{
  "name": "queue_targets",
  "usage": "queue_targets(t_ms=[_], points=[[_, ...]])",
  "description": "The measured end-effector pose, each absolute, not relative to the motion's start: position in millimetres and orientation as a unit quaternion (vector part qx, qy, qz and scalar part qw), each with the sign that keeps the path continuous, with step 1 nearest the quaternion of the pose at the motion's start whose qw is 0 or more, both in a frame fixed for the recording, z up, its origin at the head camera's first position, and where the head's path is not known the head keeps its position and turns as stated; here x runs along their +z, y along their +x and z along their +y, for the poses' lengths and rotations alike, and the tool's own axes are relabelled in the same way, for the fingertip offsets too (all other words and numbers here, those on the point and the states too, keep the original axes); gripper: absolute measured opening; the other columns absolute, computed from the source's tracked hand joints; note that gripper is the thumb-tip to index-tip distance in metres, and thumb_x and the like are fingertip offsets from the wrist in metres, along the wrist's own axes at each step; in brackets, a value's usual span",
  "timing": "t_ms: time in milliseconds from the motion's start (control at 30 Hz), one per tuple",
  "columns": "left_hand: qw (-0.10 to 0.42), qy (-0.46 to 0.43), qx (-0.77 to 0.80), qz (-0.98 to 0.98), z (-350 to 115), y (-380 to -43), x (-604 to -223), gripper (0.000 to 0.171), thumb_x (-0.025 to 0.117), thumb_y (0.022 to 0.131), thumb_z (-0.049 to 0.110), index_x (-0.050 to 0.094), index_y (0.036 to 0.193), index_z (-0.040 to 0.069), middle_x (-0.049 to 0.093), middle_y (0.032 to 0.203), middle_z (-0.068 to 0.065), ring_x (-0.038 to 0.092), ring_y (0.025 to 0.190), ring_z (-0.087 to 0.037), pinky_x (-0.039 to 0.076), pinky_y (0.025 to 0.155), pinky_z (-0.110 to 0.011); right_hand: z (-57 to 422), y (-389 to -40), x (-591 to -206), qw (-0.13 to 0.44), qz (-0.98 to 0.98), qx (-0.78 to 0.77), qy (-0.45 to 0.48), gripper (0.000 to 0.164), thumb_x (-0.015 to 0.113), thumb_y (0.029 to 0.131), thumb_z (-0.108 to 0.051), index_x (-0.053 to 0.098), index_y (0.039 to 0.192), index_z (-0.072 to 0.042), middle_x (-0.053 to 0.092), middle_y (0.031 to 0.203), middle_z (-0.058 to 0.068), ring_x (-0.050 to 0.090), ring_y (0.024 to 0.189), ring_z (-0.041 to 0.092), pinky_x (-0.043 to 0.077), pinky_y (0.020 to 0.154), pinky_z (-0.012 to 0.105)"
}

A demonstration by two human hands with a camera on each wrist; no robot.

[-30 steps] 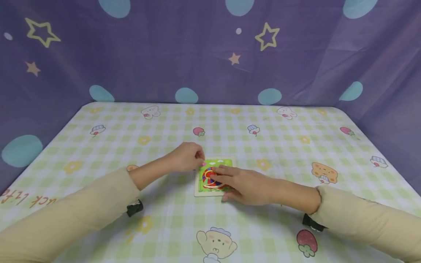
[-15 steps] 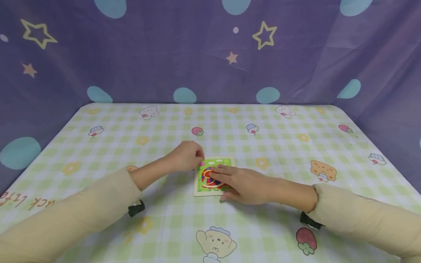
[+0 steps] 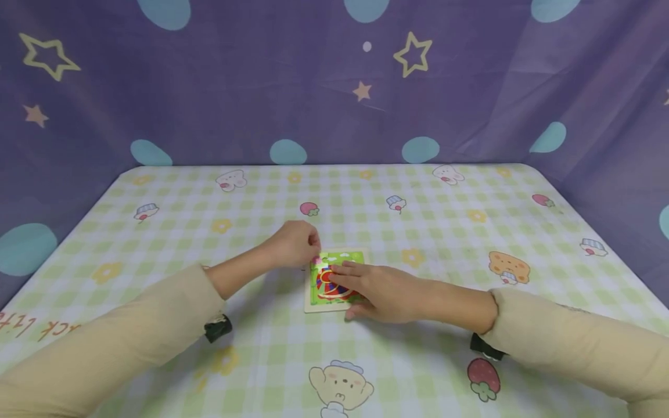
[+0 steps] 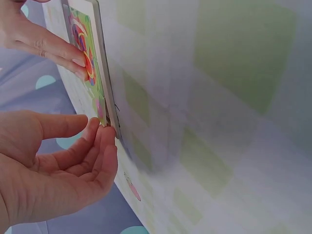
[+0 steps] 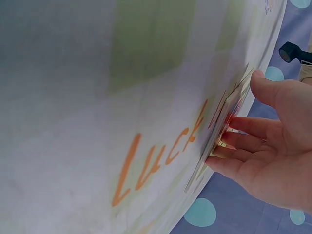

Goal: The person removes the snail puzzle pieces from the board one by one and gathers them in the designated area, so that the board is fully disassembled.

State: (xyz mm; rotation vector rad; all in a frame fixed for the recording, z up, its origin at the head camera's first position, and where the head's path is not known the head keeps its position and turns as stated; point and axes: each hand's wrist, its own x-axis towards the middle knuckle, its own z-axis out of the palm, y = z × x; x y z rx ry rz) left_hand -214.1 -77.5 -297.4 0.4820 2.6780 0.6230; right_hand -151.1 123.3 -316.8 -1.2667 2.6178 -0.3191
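A small square jigsaw puzzle with a red and blue snail on green lies in a pale frame at the table's middle. My left hand is at its far left corner, fingers bent, tips at a corner piece with a pink patch. In the left wrist view that piece stands slightly proud of the frame, right at the fingertips. My right hand rests on the puzzle's right side with fingers extended, covering part of the snail. Its fingertips touch the picture in the right wrist view.
A green and white checked tablecloth with printed cartoons covers the table. Behind it hangs a purple curtain with stars and blue ovals. Dark devices sit under both beige sleeves.
The head view has shifted slightly, so the scene slides a little left. A seam beside the pink corner piece shows more now at my left fingertips. My right hand stays on the puzzle.
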Motion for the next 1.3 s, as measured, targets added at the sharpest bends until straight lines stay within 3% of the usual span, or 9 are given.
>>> queue_targets(t_ms=[367, 800, 1300], points=[[0.179, 0.143, 0.257, 0.939, -80, -212, -298, 0.008, 0.063, 0.089, 0.011, 0.068, 0.089, 0.005, 0.066, 0.086, -0.007, 0.054, 0.072, -0.014, 0.045, 0.059, -0.019, 125, -151, -320, 0.111, 0.891, -0.109, -0.427, 0.067, 0.062, 0.091, -0.037, 0.039, 0.146, -0.006, 0.036, 0.155, 0.009, 0.037, 0.143, 0.029, 0.04, 0.11, 0.042], [0.167, 0.129, 0.297, 0.931, -85, -214, -301, 0.008, 0.069, 0.083, 0.009, 0.071, 0.091, 0.006, 0.068, 0.082, -0.005, 0.055, 0.073, -0.013, 0.043, 0.063, -0.019, 125, -151, -320, 0.084, 0.896, -0.092, -0.426, 0.055, 0.062, 0.093, -0.023, 0.045, 0.143, -0.009, 0.042, 0.152, 0.007, 0.042, 0.139, 0.026, 0.047, 0.103, 0.04], [0.152, 0.097, 0.335, 0.925, -87, -214, -307, 0.011, 0.075, 0.079, 0.011, 0.073, 0.09, 0.009, 0.07, 0.083, -0.003, 0.058, 0.077, -0.013, 0.042, 0.073, -0.022, 125, -150, -320, 0.085, 0.898, -0.096, -0.42, 0.055, 0.063, 0.093, -0.022, 0.045, 0.143, -0.009, 0.042, 0.151, 0.007, 0.042, 0.139, 0.026, 0.048, 0.103, 0.04]])
